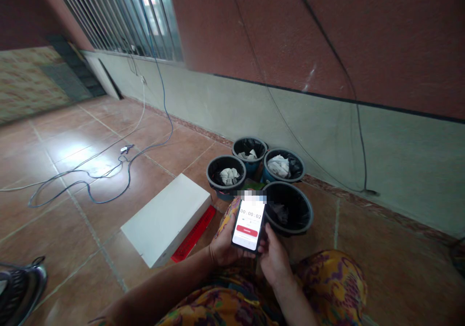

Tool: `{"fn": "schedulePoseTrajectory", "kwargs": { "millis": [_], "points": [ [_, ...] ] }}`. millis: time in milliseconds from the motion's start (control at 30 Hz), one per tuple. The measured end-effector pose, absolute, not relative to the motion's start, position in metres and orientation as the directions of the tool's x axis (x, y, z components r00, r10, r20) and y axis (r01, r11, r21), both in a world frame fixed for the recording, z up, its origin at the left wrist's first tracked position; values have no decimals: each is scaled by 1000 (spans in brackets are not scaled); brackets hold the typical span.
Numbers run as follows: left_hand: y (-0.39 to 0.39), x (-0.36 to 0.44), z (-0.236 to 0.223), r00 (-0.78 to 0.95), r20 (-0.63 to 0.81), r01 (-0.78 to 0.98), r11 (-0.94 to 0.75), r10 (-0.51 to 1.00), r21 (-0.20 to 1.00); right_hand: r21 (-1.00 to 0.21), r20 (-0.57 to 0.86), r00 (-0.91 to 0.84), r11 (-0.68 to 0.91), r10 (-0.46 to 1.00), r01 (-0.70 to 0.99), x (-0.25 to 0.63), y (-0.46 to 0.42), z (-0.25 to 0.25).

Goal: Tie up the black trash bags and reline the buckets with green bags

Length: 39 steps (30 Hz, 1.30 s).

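Observation:
A smartphone [249,222] with a lit screen, a timer reading 00:00:02 and a red button, is held upright above my lap. My left hand [225,243] wraps round its left side and lower edge. At the lower right edge, my right hand [273,257] holds it too, fingers curled against the case. Just beyond the phone stand several dark buckets lined with black bags. White cloth or paper lies in the left bucket [208,175], the back bucket [234,147] and the right bucket [302,165]. The nearest bucket [308,214] has something dim inside.
A white box [167,217] lies on the tiled floor to the left, with a red slotted strip [194,234] along its side. Blue and white cables [129,176] trail across the tiles. Part of an iron-like appliance [22,289] shows at lower left. A wall [327,132] runs behind the buckets.

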State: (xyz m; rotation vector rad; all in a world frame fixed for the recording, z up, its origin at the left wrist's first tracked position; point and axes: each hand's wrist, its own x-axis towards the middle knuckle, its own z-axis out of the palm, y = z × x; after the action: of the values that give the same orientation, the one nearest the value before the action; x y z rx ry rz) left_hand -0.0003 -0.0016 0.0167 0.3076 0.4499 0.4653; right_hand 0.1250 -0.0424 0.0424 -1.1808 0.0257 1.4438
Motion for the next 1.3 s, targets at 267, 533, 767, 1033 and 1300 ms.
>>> {"fn": "schedulePoseTrajectory", "kwargs": {
  "millis": [267,533,767,1033,1300],
  "points": [
    [-2,-1,19,800,-333,-373,848,499,376,-566,-673,227,-292,704,-771,125,-41,45],
    [-3,-1,18,816,-271,-413,842,511,347,-599,-620,194,-299,760,-743,127,-42,41],
    [10,-51,10,600,-321,-705,674,733,221,-544,-675,96,-407,731,-734,145,-47,25],
    [7,-153,-33,112,-689,-892,378,716,247,-526,-721,93,-455,687,-718,150,-45,6],
    [-8,-159,-60,117,-713,-918,349,692,188,-536,-748,125,-484,651,-692,149,-39,-3]
  ]
}}
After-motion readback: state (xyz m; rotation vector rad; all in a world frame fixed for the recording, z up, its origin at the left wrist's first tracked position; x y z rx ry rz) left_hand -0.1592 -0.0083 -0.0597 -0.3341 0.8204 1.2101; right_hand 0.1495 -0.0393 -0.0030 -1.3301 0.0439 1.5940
